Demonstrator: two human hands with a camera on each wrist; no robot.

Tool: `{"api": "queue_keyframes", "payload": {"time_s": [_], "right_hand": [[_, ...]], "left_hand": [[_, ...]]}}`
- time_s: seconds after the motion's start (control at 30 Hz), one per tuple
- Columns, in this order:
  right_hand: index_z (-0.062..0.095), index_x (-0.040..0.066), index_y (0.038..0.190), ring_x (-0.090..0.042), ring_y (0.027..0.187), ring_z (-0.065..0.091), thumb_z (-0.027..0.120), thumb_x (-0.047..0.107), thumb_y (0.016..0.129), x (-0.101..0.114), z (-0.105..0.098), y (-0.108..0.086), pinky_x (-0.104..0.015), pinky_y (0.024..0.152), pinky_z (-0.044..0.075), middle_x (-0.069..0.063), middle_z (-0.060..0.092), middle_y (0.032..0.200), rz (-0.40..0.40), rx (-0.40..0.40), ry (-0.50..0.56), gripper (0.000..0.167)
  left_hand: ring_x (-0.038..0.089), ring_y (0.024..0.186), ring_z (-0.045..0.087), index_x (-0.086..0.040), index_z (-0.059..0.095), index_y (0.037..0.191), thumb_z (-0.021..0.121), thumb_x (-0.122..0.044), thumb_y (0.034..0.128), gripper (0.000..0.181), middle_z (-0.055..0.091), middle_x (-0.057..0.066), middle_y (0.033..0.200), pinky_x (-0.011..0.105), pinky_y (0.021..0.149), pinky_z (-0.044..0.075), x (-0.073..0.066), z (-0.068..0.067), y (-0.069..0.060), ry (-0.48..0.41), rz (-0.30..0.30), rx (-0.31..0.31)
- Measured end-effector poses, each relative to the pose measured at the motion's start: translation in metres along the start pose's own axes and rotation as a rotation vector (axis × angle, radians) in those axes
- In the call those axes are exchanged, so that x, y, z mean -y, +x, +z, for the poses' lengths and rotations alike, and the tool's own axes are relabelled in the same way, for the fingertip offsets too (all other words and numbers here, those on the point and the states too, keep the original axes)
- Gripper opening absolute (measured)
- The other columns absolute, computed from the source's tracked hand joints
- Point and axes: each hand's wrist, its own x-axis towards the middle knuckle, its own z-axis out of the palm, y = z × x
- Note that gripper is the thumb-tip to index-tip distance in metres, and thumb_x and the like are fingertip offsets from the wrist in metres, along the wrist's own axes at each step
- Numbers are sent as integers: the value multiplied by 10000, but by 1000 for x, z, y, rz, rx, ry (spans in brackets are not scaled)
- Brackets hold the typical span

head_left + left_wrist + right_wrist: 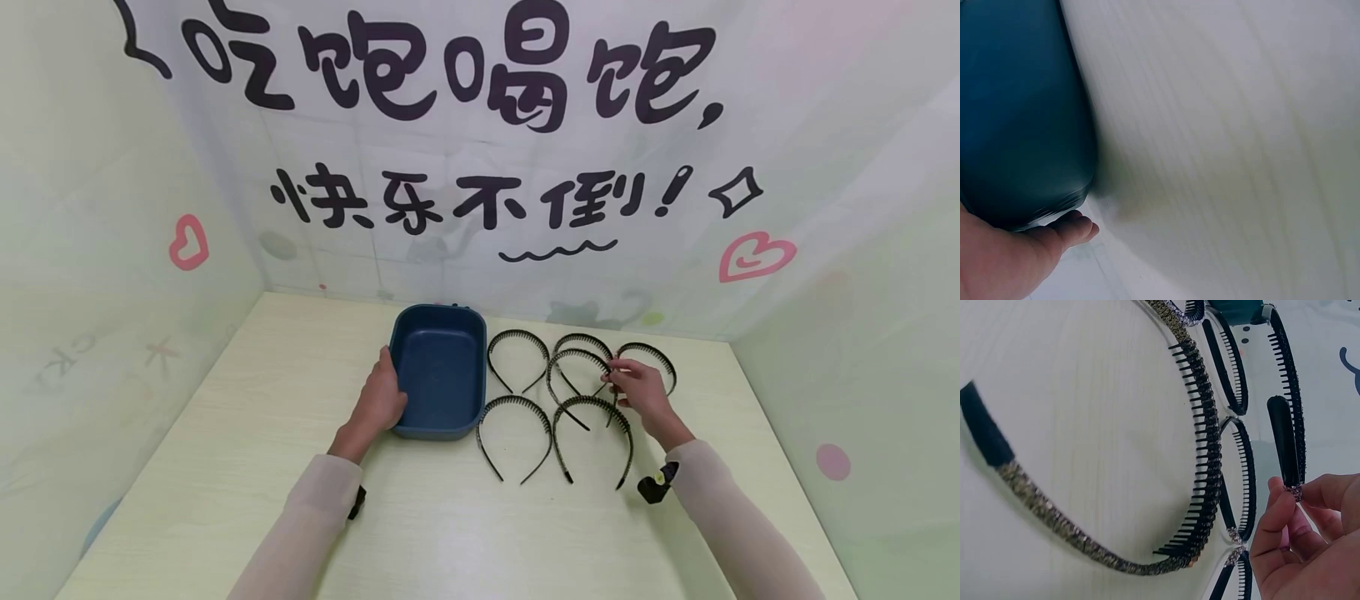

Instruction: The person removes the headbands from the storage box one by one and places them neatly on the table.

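A deep blue rectangular container (438, 383) stands on the table, its inside bare. My left hand (380, 396) grips its left wall, thumb at the rim and fingers along the outside; in the left wrist view the container's blue wall (1022, 125) rises beside that hand. My right hand (641, 387) pinches a black toothed headband (551, 377) by its side, thumb against fingers. The held headband (1297, 419) is raised above the others in the right wrist view. Nearest below it lies a glittery toothed headband (592, 402).
More headbands lie on the pale wooden table (465, 542): one (517, 332) beside the container, one (513, 399) nearer me, one (581, 337) behind the held one, and one (673, 367) behind my right hand. A printed curtain (450, 275) hangs behind and at both sides.
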Motion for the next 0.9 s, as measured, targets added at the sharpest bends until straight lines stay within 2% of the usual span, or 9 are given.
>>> {"api": "queue_keyframes", "payload": {"time_s": [0.33,0.5,0.9], "right_hand": [[562,10,1352,-173,832,668,530,133,1019,-9,-16,-5,-282,644,527,-31,756,1005,16,-15,-7,357],[558,-9,1343,-125,795,668,532,131,1013,-16,-24,-7,-261,623,532,-39,760,1001,17,-23,-5,359],[512,-64,1360,-68,783,660,515,111,1015,-32,-50,-18,-253,640,558,49,745,936,23,-40,-15,387]], "left_hand": [[505,1385,335,113,-39,1532,473,29,924,799,224,390,1529,566,1111,346,0,0,0,2,11,-6],[504,1386,334,107,-39,1535,474,26,925,801,221,385,1534,566,1111,346,0,0,0,2,6,-8],[507,1385,331,109,-48,1534,467,31,927,800,211,385,1537,570,1103,354,2,0,-1,4,12,0]]}}
